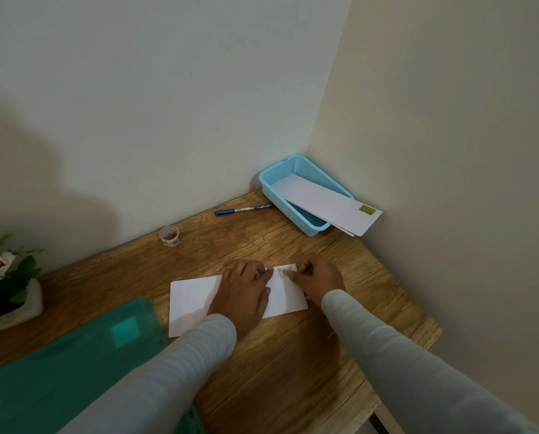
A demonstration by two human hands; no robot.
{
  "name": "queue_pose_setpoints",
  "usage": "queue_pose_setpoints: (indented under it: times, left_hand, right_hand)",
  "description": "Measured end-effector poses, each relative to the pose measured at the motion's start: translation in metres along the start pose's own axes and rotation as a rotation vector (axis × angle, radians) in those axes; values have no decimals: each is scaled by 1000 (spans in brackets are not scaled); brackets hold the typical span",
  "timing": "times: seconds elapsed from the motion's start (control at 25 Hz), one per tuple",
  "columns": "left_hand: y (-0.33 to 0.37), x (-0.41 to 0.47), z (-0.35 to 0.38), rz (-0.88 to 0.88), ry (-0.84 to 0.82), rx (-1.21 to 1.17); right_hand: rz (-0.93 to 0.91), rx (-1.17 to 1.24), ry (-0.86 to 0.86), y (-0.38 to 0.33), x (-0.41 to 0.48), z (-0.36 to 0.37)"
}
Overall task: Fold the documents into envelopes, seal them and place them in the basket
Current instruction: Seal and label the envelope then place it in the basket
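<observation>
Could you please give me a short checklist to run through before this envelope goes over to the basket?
1. Envelope lies flat on the table: ok.
2. Left hand presses it down: ok.
3. Right hand, fingers curled, thumb on the tape piece at the far edge: ok.
4. Flap sealed along its whole length: cannot tell, the hands cover it.
5. Basket has room: ok, though the envelopes in it stick out over its near rim.
6. Pen and tape roll lie clear of the way to the basket: ok.
</observation>
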State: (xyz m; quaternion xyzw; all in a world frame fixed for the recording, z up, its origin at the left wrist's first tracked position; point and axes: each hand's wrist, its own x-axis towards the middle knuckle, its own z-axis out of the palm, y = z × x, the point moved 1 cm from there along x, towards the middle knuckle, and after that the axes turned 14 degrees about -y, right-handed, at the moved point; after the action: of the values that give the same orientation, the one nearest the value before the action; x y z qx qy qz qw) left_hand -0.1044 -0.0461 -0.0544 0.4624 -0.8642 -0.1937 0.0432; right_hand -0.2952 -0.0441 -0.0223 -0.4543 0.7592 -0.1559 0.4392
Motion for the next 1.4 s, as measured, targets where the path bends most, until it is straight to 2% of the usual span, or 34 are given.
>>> queue_pose_setpoints:
  times: [0.2,0.36,0.48,0.6,0.68,0.8,1.0,1.2,1.4]
  left_hand:
    - [-1,1,1,-8,-15,15]
    - [0,-1,0,3,8,25]
    - [-1,0,1,-2,12,21]
    - [0,0,0,-4,2,22]
    - [0,0,-1,2,-2,20]
    - [1,-1,-2,7,-6,33]
    - [1,0,-3,-1,-13,23]
    - [1,-1,-3,14,-13,33]
    - [2,-1,-3,-1,-20,32]
  right_hand:
    - [61,-42,61,-11,6,-4]
    - [-6,-56,1,-1,-2,-1]
    - [31,-76,12,-6,5,0]
    - [133,-204,42,-18,7,6]
    - [97,-238,19,-14,4,9]
    - [48,-228,-17,-9,-1,8]
    - [184,-251,10,-24,6,11]
    - [55,-204,-18,-7,2,10]
    - [150,-184,46,-20,7,7]
